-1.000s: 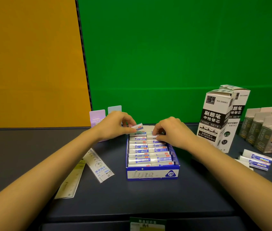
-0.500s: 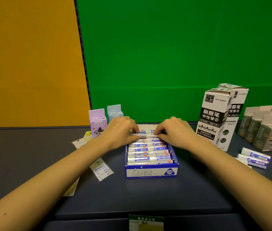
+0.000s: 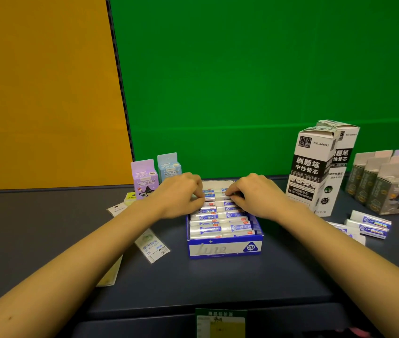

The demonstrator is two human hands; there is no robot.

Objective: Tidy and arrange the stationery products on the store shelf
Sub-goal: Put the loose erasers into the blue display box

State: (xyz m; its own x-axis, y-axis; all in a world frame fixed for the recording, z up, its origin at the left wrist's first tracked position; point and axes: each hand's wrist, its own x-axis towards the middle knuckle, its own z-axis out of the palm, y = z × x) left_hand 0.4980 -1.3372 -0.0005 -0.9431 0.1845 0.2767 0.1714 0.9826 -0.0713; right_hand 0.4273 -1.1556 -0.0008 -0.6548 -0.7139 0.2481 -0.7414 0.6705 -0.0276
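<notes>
since a second ago the small white-and-blue wrapped eraser has been lowered by the left hand into the far row of the blue cardboard display box, set mid-way along the dark grey shelf. it is pinched there, long axis left to right. the right hand is curled onto the neighbouring eraser. loose wrapped erasers lie far right, nearer the right hand.

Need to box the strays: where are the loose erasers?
In the head view the loose erasers lie at the right of the shelf, in front of the grey boxes and right of the tall refill box.
</notes>
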